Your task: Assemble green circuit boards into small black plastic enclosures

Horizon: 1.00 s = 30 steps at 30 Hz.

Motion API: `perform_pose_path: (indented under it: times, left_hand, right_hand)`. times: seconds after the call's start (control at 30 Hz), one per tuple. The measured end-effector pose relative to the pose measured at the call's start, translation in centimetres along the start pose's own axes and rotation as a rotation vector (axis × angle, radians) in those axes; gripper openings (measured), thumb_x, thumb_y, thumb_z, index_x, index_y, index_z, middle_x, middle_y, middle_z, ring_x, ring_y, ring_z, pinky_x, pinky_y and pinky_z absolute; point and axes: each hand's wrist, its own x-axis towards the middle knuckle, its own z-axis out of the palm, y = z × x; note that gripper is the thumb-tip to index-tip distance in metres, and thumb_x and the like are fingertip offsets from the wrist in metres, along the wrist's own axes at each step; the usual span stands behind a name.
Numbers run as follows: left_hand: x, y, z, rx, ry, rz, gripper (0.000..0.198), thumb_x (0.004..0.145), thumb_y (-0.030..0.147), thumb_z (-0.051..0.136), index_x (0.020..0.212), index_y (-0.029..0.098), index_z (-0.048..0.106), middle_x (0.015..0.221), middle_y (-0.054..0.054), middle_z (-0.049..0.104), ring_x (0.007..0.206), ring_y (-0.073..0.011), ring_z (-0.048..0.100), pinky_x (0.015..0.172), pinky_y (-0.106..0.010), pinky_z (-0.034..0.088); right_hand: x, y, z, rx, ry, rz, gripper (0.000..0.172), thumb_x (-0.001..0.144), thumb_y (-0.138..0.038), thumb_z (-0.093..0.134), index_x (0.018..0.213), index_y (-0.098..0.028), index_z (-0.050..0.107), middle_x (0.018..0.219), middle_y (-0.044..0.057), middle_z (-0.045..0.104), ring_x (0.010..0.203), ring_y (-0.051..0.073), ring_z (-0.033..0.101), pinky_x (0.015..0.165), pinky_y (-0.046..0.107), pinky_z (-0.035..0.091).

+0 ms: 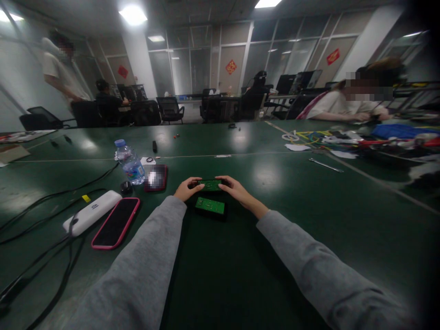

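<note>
Between my two hands is a green circuit board (pixel 210 185) in a dark frame or casing. My left hand (pixel 189 188) grips its left end, thumb on the near side and fingers round the far side. The right end is gripped by my right hand (pixel 235 189) in the same way. Just nearer to me, a second green circuit board (pixel 210 206) in a black casing lies face up on the green table (pixel 220 275), apart from both hands. The undersides of both boards are hidden.
Left of my arm lie a pink-edged phone (pixel 116 223), a white power bank (pixel 92 213) and black cables (pixel 37 220). A water bottle (pixel 129 162) stands beyond them. A wrench (pixel 326 165) and piled cables (pixel 319 137) lie to the right. A person (pixel 343 103) sits across the table.
</note>
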Motion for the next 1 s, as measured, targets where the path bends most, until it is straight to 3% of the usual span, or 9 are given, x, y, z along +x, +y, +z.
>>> perform_pose_path:
  times: [0.43, 1.0]
  left_hand:
    - [-0.2, 0.6, 0.1, 0.015, 0.020, 0.033, 0.052, 0.070, 0.049, 0.070, 0.112, 0.018, 0.062, 0.102, -0.009, 0.066, 0.097, -0.0214, 0.061, 0.090, -0.039, 0.045]
    - [-0.1, 0.5, -0.1, 0.001, 0.002, 0.041, 0.056, 0.068, 0.046, 0.073, 0.116, 0.019, 0.060, 0.112, -0.011, 0.064, 0.105, -0.0238, 0.059, 0.095, -0.043, 0.044]
  right_hand:
    - [-0.2, -1.0, 0.2, 0.042, 0.000, -0.010, 0.041, 0.083, -0.036, 0.064, 0.120, -0.023, 0.055, 0.118, 0.006, 0.055, 0.109, 0.021, 0.053, 0.097, 0.041, 0.044]
    - [0.2, 0.6, 0.1, 0.041, 0.039, 0.061, 0.061, 0.079, -0.041, 0.069, 0.131, -0.021, 0.045, 0.131, 0.010, 0.049, 0.119, 0.022, 0.049, 0.104, 0.043, 0.040]
